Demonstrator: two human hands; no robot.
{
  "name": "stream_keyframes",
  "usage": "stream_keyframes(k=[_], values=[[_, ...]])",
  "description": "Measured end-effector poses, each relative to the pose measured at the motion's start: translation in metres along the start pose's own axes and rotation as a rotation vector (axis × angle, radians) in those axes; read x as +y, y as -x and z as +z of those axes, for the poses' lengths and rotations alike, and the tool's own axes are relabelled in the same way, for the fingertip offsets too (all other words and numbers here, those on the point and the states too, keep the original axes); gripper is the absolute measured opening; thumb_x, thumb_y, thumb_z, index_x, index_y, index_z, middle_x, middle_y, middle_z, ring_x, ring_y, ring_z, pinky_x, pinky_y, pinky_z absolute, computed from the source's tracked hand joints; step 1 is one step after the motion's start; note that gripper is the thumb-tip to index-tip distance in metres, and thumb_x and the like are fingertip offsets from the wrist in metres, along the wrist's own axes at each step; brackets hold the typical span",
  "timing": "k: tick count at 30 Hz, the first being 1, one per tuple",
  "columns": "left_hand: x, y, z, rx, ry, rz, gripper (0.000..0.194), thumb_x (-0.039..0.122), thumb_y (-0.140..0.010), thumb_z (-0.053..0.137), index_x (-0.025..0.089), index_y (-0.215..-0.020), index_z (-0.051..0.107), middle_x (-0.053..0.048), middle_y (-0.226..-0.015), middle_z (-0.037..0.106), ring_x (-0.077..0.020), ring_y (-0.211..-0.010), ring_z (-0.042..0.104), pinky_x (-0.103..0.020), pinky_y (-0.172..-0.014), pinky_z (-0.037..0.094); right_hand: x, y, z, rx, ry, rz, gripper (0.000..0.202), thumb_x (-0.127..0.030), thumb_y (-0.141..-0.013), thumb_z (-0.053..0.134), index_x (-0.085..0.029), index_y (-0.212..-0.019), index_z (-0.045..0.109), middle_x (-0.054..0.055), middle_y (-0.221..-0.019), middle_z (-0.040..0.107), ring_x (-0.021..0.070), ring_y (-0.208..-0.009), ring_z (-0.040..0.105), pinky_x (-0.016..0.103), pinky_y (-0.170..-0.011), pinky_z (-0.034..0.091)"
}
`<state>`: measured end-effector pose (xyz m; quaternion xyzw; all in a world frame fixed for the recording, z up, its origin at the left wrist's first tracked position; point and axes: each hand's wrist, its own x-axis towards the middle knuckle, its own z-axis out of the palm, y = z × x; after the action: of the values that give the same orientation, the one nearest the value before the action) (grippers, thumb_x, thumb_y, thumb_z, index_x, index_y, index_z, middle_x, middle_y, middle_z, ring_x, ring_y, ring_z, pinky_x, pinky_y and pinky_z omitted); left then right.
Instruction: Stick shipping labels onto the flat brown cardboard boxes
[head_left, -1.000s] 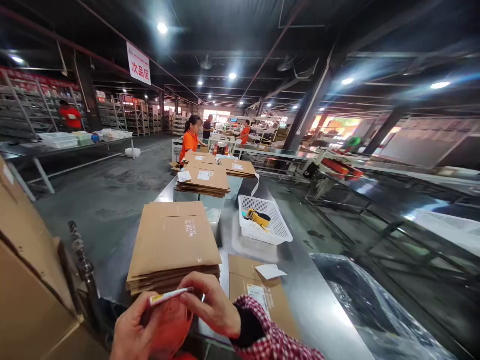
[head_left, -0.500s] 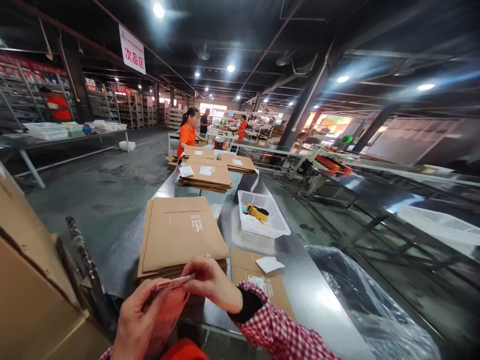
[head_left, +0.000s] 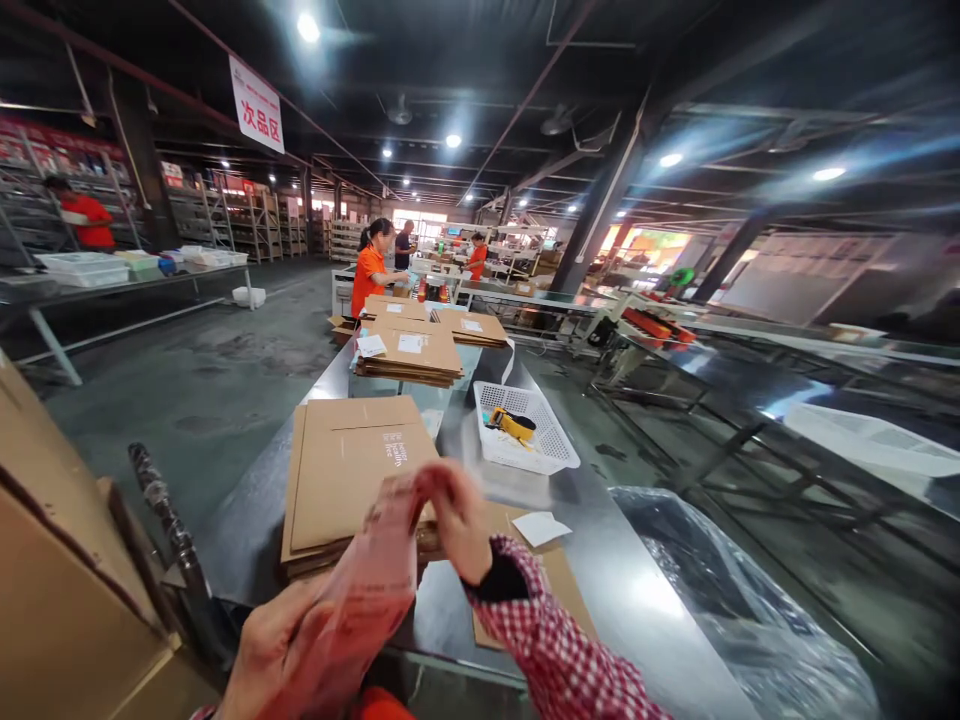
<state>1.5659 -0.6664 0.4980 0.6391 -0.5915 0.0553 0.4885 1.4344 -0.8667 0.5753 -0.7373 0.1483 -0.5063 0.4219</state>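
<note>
A thin pinkish sheet with printing [head_left: 379,575], blurred by motion, stretches between my two hands in front of a stack of flat cardboard boxes [head_left: 352,470]. My left hand [head_left: 274,640], at the bottom, is closed around its lower part, with some fingers hidden. My right hand [head_left: 461,520] pinches the upper end, above the near right corner of the stack. Just right of the stack, a flat cardboard piece [head_left: 574,595] lies partly under my right forearm, with a white paper slip [head_left: 541,528] on it.
A white perforated basket [head_left: 559,440] holding a yellow tape-like item [head_left: 512,424] stands on the metal table [head_left: 637,570]. More flat boxes [head_left: 420,360] lie farther along. Clear plastic wrap [head_left: 750,610] is at right, large cartons [head_left: 60,560] at left. A co-worker [head_left: 369,270] stands beyond.
My right hand has risen and moved right, drawing the pinkish sheet upward and out from my left hand. My left hand stays low, still closed on it.
</note>
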Motion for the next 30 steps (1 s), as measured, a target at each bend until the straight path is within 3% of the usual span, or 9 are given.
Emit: stream_keyframes(k=[3,7,11,15,19,22,24,27,30], values=[[-0.019,0.007,-0.002,-0.020,-0.194,0.161,0.027,0.030,-0.096,0.042,0.021,-0.099,0.067,0.000,-0.069,0.069,-0.0104,-0.058,0.066,-0.014,-0.054,0.051,0.026,-0.059,-0.012,0.167,-0.016,0.089,0.024,-0.042,-0.084,0.055,-0.019,-0.086,0.057,-0.001,-0.072,0.054,0.0115,-0.062,0.052,0.023,-0.055,0.044],[-0.037,0.007,0.009,0.044,-0.383,0.398,0.023,0.026,-0.093,0.049,0.020,-0.109,0.065,-0.003,-0.077,0.069,-0.0130,-0.068,0.068,-0.019,-0.063,0.054,0.069,-0.098,0.001,-0.273,0.126,0.257,0.032,-0.035,-0.074,0.066,-0.018,-0.096,0.051,-0.001,-0.081,0.060,0.0124,-0.066,0.058,0.023,-0.058,0.047],[-0.044,-0.009,0.028,0.149,-0.386,0.452,0.021,0.017,-0.091,0.049,0.021,-0.101,0.067,-0.007,-0.103,0.071,-0.0198,-0.102,0.066,-0.037,-0.096,0.050,0.094,-0.093,0.029,-0.500,0.450,0.275,0.037,-0.030,-0.074,0.068,-0.018,-0.104,0.051,0.002,-0.088,0.063,0.0164,-0.077,0.062,0.028,-0.066,0.050],[-0.049,-0.016,0.040,0.123,-0.438,0.374,0.024,0.016,-0.091,0.044,0.021,-0.085,0.067,-0.010,-0.116,0.068,-0.0214,-0.110,0.062,-0.042,-0.098,0.048,0.093,-0.086,0.039,-0.542,0.569,0.205,0.051,-0.023,-0.069,0.073,-0.012,-0.114,0.052,0.013,-0.109,0.061,0.0265,-0.102,0.059,0.039,-0.086,0.047],[-0.047,-0.013,0.040,0.033,-0.443,0.261,0.022,0.018,-0.090,0.046,0.023,-0.083,0.066,-0.008,-0.121,0.067,-0.0217,-0.114,0.061,-0.044,-0.097,0.048,0.083,-0.069,0.044,-0.526,0.831,0.073,0.087,-0.043,-0.071,0.074,-0.011,-0.141,0.032,0.025,-0.145,0.032,0.0380,-0.131,0.035,0.052,-0.104,0.030],[-0.042,-0.012,0.038,0.029,-0.413,0.242,0.021,0.019,-0.089,0.047,0.023,-0.084,0.067,-0.008,-0.121,0.067,-0.0222,-0.113,0.062,-0.044,-0.097,0.049,0.080,-0.051,0.054,-0.667,0.934,-0.125,0.068,-0.054,-0.087,0.052,-0.019,-0.142,0.035,0.018,-0.149,0.031,0.0349,-0.134,0.031,0.055,-0.108,0.022],[-0.042,-0.012,0.036,0.005,-0.395,0.232,0.021,0.019,-0.089,0.046,0.023,-0.086,0.067,-0.007,-0.120,0.067,-0.0214,-0.112,0.062,-0.043,-0.098,0.049,0.082,-0.049,0.052,-0.767,0.841,-0.133,0.053,-0.052,-0.090,0.048,-0.024,-0.136,0.044,0.012,-0.146,0.039,0.0308,-0.134,0.031,0.054,-0.110,0.019],[-0.052,-0.007,0.032,-0.013,-0.391,0.188,0.023,0.022,-0.090,0.046,0.023,-0.086,0.068,-0.008,-0.121,0.066,-0.0220,-0.114,0.061,-0.044,-0.099,0.047,0.089,-0.062,0.024,-0.538,0.753,0.228,0.045,-0.040,-0.089,0.054,-0.019,-0.129,0.050,0.015,-0.144,0.040,0.0322,-0.135,0.029,0.057,-0.110,0.015],[-0.074,0.006,0.028,0.065,-0.500,0.115,0.025,0.031,-0.088,0.048,0.023,-0.082,0.071,-0.011,-0.126,0.063,-0.0294,-0.116,0.057,-0.054,-0.100,0.041,0.098,-0.072,-0.019,-0.320,0.668,0.531,0.037,-0.033,-0.090,0.051,-0.006,-0.115,0.056,0.025,-0.123,0.054,0.0344,-0.118,0.049,0.056,-0.098,0.035]])
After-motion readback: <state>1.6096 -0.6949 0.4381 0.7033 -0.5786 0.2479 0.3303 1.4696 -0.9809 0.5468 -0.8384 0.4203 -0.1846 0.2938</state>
